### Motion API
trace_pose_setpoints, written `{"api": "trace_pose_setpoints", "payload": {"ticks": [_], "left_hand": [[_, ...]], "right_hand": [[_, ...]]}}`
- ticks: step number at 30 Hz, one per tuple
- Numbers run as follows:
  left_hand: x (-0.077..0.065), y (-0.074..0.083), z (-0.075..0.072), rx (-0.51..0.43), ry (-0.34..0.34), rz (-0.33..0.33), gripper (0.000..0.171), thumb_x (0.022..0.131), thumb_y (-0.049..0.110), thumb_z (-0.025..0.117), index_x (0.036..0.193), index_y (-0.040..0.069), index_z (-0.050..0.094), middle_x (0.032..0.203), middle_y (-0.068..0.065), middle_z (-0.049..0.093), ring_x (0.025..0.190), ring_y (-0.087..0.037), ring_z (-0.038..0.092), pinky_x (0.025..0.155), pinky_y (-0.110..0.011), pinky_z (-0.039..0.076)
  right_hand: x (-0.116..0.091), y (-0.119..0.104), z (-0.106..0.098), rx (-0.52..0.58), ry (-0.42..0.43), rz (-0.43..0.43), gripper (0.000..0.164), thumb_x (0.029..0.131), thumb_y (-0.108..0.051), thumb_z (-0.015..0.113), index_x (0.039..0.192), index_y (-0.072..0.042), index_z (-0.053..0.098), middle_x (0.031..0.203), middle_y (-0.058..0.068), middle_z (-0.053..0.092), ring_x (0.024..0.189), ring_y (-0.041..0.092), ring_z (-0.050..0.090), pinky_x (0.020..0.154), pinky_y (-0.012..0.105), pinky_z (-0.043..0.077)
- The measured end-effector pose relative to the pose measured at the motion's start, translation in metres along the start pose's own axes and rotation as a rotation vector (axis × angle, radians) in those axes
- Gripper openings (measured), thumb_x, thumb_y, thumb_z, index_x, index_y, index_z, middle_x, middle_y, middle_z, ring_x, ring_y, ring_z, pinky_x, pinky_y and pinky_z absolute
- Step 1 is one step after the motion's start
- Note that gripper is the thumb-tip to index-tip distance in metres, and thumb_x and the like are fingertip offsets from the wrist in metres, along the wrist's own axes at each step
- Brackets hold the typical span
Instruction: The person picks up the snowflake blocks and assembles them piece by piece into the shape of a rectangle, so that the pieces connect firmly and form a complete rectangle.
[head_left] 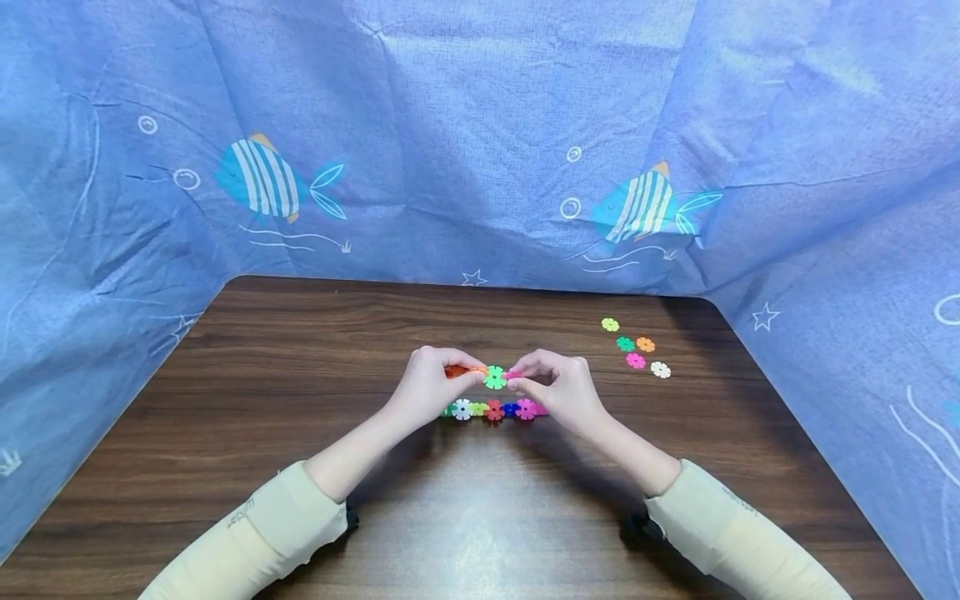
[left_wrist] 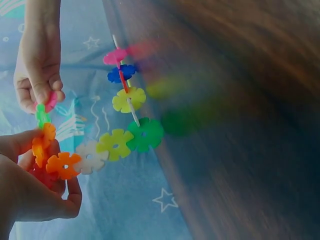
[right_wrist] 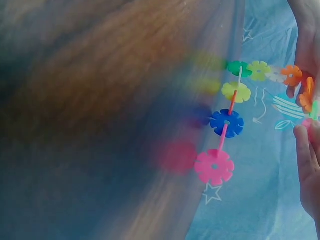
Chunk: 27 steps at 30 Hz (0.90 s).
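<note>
Both hands hold parts of one chain of notched, flower-shaped plastic discs slotted together. My left hand pinches the chain at the orange discs. My right hand pinches a pink disc between thumb and fingers. Between the fingertips of the two hands sits a bright green disc, touching an orange one on the left and the pink one on the right. From the left hand the chain curves round through white, yellow, dark green, red and blue discs to a pink end disc.
Several loose discs lie at the table's back right: yellow, green, orange, pink and white. The brown wooden table is bordered by a blue fish-print curtain.
</note>
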<state>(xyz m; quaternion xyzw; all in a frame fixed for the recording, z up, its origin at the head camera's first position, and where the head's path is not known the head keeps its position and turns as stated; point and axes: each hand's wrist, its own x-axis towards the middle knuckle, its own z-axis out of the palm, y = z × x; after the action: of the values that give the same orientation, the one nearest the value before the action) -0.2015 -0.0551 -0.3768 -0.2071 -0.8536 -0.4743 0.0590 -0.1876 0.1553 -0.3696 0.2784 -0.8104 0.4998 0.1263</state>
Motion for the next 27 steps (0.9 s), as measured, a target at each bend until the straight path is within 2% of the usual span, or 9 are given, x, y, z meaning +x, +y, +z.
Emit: {"api": "trace_pose_setpoints", "payload": {"ticks": [4, 8, 15, 18, 22, 25, 27], "left_hand": [[0.002, -0.003, -0.001, -0.012, -0.013, -0.012, 0.007, 0.084, 0.016, 0.072, 0.09, 0.015, 0.075, 0.082, 0.002, 0.072, 0.057, -0.01, 0.056, 0.053, -0.025, 0.049], [0.004, -0.005, -0.001, -0.017, -0.011, -0.003, 0.008, 0.083, 0.017, 0.073, 0.09, 0.015, 0.074, 0.081, 0.003, 0.071, 0.06, -0.01, 0.057, 0.056, -0.025, 0.05], [0.005, -0.007, -0.004, -0.055, -0.016, -0.003, 0.007, 0.083, 0.017, 0.073, 0.09, 0.016, 0.074, 0.077, 0.004, 0.07, 0.058, -0.011, 0.056, 0.054, -0.026, 0.049], [0.006, -0.007, -0.006, -0.062, -0.028, 0.005, 0.007, 0.083, 0.017, 0.072, 0.09, 0.015, 0.074, 0.078, 0.003, 0.071, 0.06, -0.011, 0.057, 0.054, -0.026, 0.049], [0.006, -0.007, -0.007, -0.067, -0.042, 0.01, 0.007, 0.083, 0.016, 0.073, 0.089, 0.015, 0.074, 0.079, 0.002, 0.071, 0.061, -0.011, 0.058, 0.056, -0.025, 0.049], [0.007, -0.006, -0.008, -0.069, -0.047, 0.008, 0.007, 0.083, 0.017, 0.073, 0.089, 0.015, 0.074, 0.078, 0.004, 0.071, 0.062, -0.011, 0.058, 0.056, -0.025, 0.049], [0.007, -0.005, -0.008, -0.069, -0.049, 0.006, 0.006, 0.083, 0.017, 0.073, 0.089, 0.015, 0.074, 0.078, 0.005, 0.07, 0.062, -0.011, 0.058, 0.055, -0.025, 0.049]], "right_hand": [[0.003, -0.001, -0.002, -0.042, -0.034, -0.006, 0.012, 0.078, 0.003, 0.073, 0.088, 0.0, 0.067, 0.078, 0.012, 0.071, 0.066, 0.024, 0.069, 0.057, 0.028, 0.055], [0.006, -0.003, -0.009, -0.092, -0.072, 0.004, 0.02, 0.078, -0.001, 0.074, 0.096, -0.001, 0.067, 0.086, 0.01, 0.072, 0.075, 0.02, 0.069, 0.063, 0.031, 0.056], [0.008, -0.003, -0.032, -0.092, -0.101, -0.008, 0.033, 0.077, 0.001, 0.075, 0.109, 0.0, 0.064, 0.101, 0.018, 0.069, 0.089, 0.033, 0.067, 0.076, 0.044, 0.054], [0.009, 0.013, -0.043, -0.153, -0.101, -0.023, 0.036, 0.077, -0.007, 0.077, 0.111, -0.006, 0.065, 0.105, 0.011, 0.069, 0.092, 0.027, 0.067, 0.081, 0.039, 0.053], [0.01, 0.039, -0.061, -0.293, -0.079, -0.075, 0.039, 0.076, -0.02, 0.08, 0.113, -0.017, 0.067, 0.109, -0.002, 0.069, 0.095, 0.015, 0.065, 0.085, 0.034, 0.051], [0.01, 0.049, -0.077, -0.351, -0.047, -0.113, 0.04, 0.074, -0.019, 0.081, 0.112, -0.017, 0.068, 0.109, -0.003, 0.069, 0.093, 0.015, 0.064, 0.084, 0.034, 0.05], [0.009, 0.055, -0.089, -0.381, -0.022, -0.129, 0.041, 0.073, -0.016, 0.082, 0.111, -0.017, 0.068, 0.108, -0.003, 0.069, 0.093, 0.015, 0.064, 0.084, 0.029, 0.05]]}}
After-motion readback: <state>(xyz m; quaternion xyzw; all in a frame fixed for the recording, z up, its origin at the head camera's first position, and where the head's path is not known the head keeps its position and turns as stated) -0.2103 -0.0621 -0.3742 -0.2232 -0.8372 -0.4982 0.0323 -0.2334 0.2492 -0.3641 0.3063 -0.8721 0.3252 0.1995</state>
